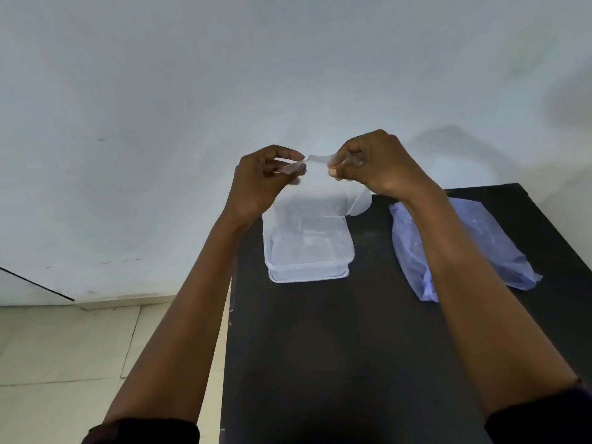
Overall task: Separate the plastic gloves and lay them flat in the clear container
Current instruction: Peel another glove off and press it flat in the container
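Head view: both hands, left hand (262,181) and right hand (378,168), pinching a plastic glove (315,200) above the clear container (307,274).

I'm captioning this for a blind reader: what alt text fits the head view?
Both hands, left hand and right hand, pinch a thin plastic glove above a clear container on a black table. A bluish packet lies to its right.

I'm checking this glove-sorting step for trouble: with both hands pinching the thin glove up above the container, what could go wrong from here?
The plastic glove is held only by its top edge between the left hand and right hand, so it may slip or tear when pulled apart. Hanging limp over the clear container, it could land creased rather than flat. The right forearm passes over the blue packet and might brush it.
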